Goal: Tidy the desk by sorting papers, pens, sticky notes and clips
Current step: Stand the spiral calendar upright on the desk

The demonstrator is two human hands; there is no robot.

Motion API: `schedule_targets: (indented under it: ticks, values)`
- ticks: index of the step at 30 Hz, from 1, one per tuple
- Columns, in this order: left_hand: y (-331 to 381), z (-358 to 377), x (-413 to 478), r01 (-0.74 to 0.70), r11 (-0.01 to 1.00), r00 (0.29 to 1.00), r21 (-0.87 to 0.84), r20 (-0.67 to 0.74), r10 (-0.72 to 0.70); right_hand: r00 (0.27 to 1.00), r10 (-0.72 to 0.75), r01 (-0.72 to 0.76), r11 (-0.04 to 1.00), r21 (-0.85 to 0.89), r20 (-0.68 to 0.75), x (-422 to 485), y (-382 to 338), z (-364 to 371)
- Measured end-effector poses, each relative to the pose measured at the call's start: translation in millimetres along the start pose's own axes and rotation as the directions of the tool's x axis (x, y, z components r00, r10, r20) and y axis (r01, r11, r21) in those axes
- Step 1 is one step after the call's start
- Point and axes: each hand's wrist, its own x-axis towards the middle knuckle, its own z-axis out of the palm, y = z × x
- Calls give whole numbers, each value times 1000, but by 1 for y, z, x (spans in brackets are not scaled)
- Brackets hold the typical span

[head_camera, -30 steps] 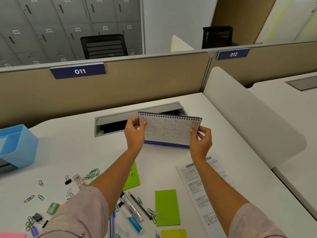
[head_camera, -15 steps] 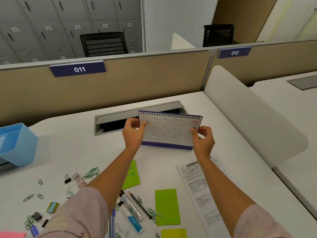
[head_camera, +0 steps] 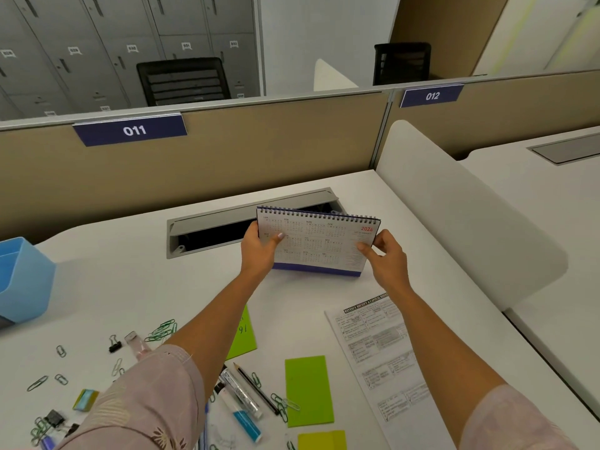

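The calendar (head_camera: 324, 245) has barely been shifted; gripped by the left hand (head_camera: 259, 254) and right hand (head_camera: 386, 261), it should be stood level.

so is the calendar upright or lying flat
Upright: the calendar has its spiral binding on top, left hand and right hand gripping its sides. Whether it touches the desk, cannot tell.

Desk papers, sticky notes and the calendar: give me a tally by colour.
Green sticky notes: 2
Yellow sticky note, cut by the frame edge: 1
Small yellow-and-teal pad: 1
White printed sheet: 1
White calendar: 1
Total: 6
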Motion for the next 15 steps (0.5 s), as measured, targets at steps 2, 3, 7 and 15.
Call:
schedule_targets:
  ticks: [2, 3, 7, 15]
  values:
    - [3, 7, 2, 1, 1000, 1000, -6, 1, -1, 1000, 6, -6, 1000, -10, -3, 4, 1, -4]
    - [4, 10, 3, 7, 1000, 1000, -8, 1, -7, 1000, 12, -12, 1000, -10, -6, 6, 1, -6]
    - [5, 21, 5, 16, 1000, 999, -8, 32, -16, 998, 65, -65, 998, 22, 12, 13, 6, -10]
    - [4, 20, 11, 7, 999, 997, 35, 80, -10, 990, 137, -139, 990, 37, 34, 11, 10, -5]
